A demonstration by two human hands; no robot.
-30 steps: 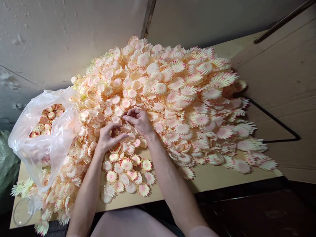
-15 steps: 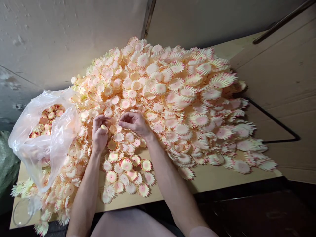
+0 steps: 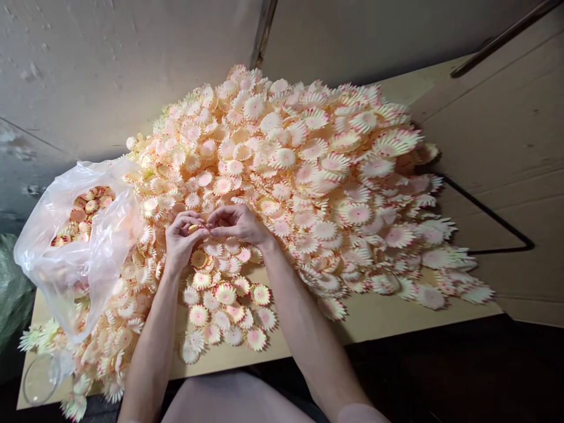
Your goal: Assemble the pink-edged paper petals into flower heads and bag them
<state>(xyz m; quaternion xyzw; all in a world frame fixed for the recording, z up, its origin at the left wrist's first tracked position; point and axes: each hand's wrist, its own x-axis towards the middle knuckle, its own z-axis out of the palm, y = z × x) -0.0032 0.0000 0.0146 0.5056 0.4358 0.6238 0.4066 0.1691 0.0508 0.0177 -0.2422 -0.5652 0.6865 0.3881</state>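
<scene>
Nearest the body, the front edge of a pale tan, flat counter [image 3: 374,332] is seen beneath 2 bare forearms [image 3: 154,341]. At its left front corner, a clear, round, shallow container [image 3: 41,379] is set down. Between the forearms, a loose patch of cream, round discs with toothed, red-tipped rims [image 3: 225,293] is spread, some of them overlapping.

Just beyond that patch, 1 small, thin, yellow piece [image 3: 194,228] is held by the left hand [image 3: 178,241], whose grip is closed on it between thumb and fingers. The piece is seen almost edge-on, its long axis laid roughly from left to right, its right end turned toward the right hand [image 3: 240,226]. Of the 2 hands the left is the nearer, as the piece lies within its grip; the right fingertips are placed just beside the right end. In the right grip, thumb and fingers are drawn close together, but whether anything is touched or held there cannot be told.

To the left, small, toothed, red-and-yellow pieces [image 3: 90,205] are shown through the opening of a translucent white plastic bag [image 3: 103,258]. Beyond the hands, a broad heap of cream-and-pink discs [image 3: 304,150] is piled, backed by a scuffed grey wall [image 3: 132,64].
</scene>
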